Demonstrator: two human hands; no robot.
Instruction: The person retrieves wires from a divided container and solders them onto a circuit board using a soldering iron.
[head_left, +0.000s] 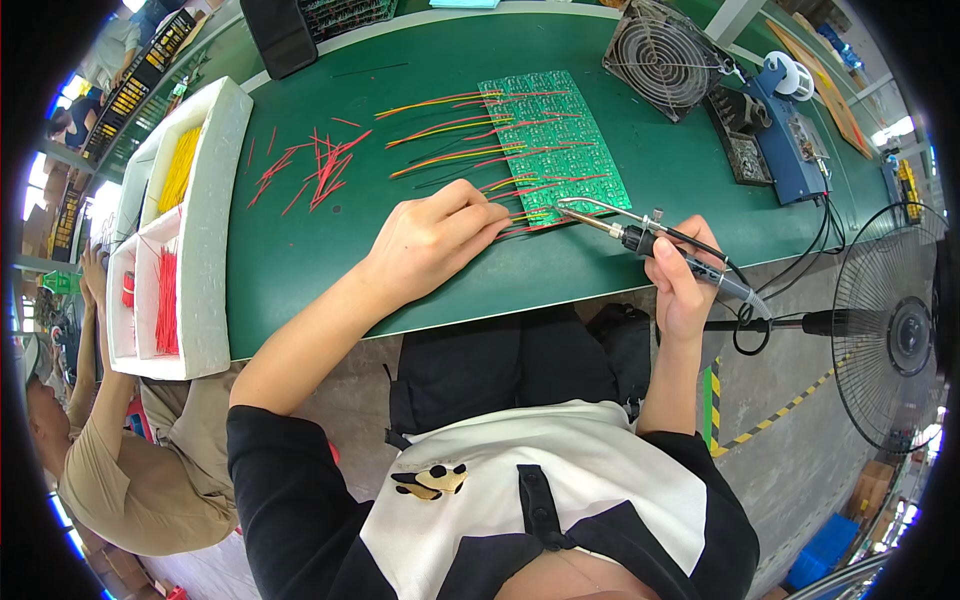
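A green circuit board panel (570, 150) lies on the green bench top, with red, yellow and black wires reaching out from it to the left. My left hand (440, 235) is closed at the panel's near left corner, its fingers pinching a wire (518, 216) whose held end they hide. In my right hand (685, 275) is a soldering iron (640, 240), gripped like a pen. Its tip meets the panel's near edge beside the wire ends; a thin curved metal tube runs alongside to the tip. Whether the tip touches a joint is too small to tell.
Loose red wires (330, 165) lie left of the panel. A white foam box (215, 230) holds yellow and red wires. At the back right stand a small metal fan (660, 55) and a blue soldering unit (790, 130). A floor fan (905, 335) is at right; a co-worker (150, 470) sits at left.
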